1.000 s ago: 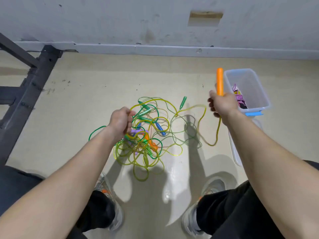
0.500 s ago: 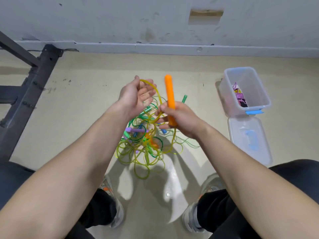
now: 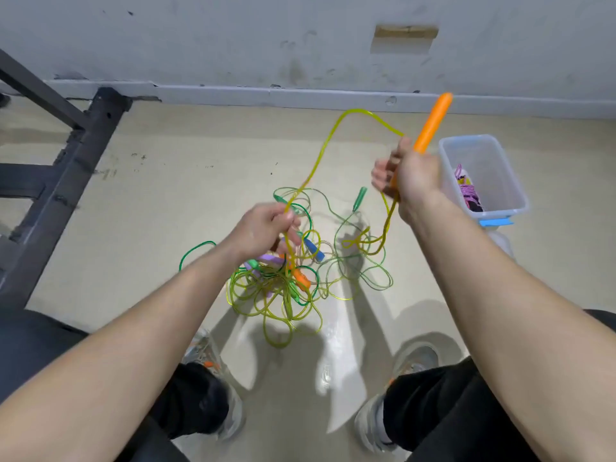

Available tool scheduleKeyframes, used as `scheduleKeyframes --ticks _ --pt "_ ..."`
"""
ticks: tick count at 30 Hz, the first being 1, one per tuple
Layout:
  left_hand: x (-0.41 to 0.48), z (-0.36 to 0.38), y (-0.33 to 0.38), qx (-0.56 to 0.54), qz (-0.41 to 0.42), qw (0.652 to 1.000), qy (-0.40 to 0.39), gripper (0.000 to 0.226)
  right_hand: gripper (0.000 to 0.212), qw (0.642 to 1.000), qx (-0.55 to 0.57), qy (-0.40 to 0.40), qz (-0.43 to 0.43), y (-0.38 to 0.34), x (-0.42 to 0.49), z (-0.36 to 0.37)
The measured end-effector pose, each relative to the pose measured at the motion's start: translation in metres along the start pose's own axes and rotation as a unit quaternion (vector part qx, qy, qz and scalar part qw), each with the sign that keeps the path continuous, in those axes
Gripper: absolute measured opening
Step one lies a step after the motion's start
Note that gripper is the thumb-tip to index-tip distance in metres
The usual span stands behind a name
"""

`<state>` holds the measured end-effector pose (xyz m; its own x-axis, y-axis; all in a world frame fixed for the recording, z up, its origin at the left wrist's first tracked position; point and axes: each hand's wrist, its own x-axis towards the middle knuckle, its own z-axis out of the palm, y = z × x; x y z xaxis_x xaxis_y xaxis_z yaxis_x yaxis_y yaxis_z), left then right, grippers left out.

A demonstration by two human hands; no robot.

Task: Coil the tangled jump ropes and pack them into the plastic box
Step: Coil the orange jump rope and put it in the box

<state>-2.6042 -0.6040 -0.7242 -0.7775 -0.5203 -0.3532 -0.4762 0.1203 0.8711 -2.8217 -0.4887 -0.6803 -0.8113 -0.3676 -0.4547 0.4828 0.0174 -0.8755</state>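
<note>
The right grip (image 3: 413, 175) is clamped on the orange handle (image 3: 431, 125); the left grip (image 3: 263, 228) pinches its yellow rope (image 3: 333, 135). A hard pull could cinch knots in the tangle (image 3: 283, 288).

- A grey, scuffed wall (image 3: 233, 35) runs across the top.
- A brownish rectangular patch (image 3: 405, 31) sits high on the wall.
- A pale baseboard (image 3: 300, 95) lines the foot of the wall.
- A glossy beige floor (image 3: 186, 181) carries dark specks (image 3: 138, 156) towards the left.
- A black metal frame (image 3: 83, 151) stands on the floor at the left, its end reaching the baseboard.
</note>
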Motion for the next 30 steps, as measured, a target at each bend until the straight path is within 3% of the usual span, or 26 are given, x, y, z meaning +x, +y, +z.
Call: scheduleKeyframes --ticks 1,3,6,9,12,15,16,18,21,23,27,28,30 --pt "0.002 -0.001 0.021 -0.057 0.000 0.998 0.009 0.026 0.031 0.998 -0.059 -0.019 0.018 0.011 -0.004 -0.003" --pt "0.008 -0.002 0.060 -0.159 -0.005 0.987 0.028 0.025 0.024 0.979 -0.129 -0.151 0.035 0.032 -0.023 -0.004" --pt "0.020 -0.005 0.096 -0.269 -0.023 0.961 0.064 0.026 0.029 0.915 -0.102 -0.378 0.102 0.047 -0.056 -0.004" --pt "0.029 -0.013 0.103 -0.330 -0.051 0.935 0.119 0.026 0.029 0.882 -0.093 -0.444 0.128 0.044 -0.071 -0.006" --pt "0.030 -0.016 0.083 -0.275 -0.065 0.953 0.112 0.047 0.010 0.911 -0.148 -0.385 0.026 0.028 -0.073 -0.004" --pt "0.014 0.003 0.048 -0.183 -0.075 0.976 -0.087 0.095 0.008 0.950 -0.032 -0.311 0.018 0.000 -0.075 0.009" --pt "0.005 0.013 0.032 -0.154 -0.067 0.973 -0.158 0.099 0.007 0.957 0.001 -0.289 0.012 -0.009 -0.073 0.013" --pt "-0.012 0.025 0.000 -0.023 -0.036 0.981 -0.192 0.073 0.003 0.966 0.048 -0.253 -0.008 -0.025 -0.066 0.020" --pt "-0.018 0.009 -0.051 0.208 0.013 0.976 -0.067 0.023 0.003 0.975 0.117 -0.189 -0.021 -0.038 -0.051 0.022" --pt "-0.018 -0.008 -0.058 0.193 -0.009 0.981 -0.027 0.023 0.002 0.989 0.092 -0.113 -0.032 -0.034 -0.036 0.018" --pt "-0.023 -0.016 -0.002 -0.035 -0.042 0.998 -0.035 0.026 0.025 0.998 -0.064 -0.003 -0.007 0.003 -0.023 0.004" --pt "-0.022 -0.017 0.017 -0.081 -0.033 0.996 -0.021 0.026 0.024 0.993 -0.119 -0.021 0.017 0.016 -0.026 0.001" --pt "-0.017 -0.020 0.053 -0.156 -0.011 0.988 0.001 0.025 0.020 0.976 -0.160 -0.140 0.056 0.038 -0.041 -0.003"
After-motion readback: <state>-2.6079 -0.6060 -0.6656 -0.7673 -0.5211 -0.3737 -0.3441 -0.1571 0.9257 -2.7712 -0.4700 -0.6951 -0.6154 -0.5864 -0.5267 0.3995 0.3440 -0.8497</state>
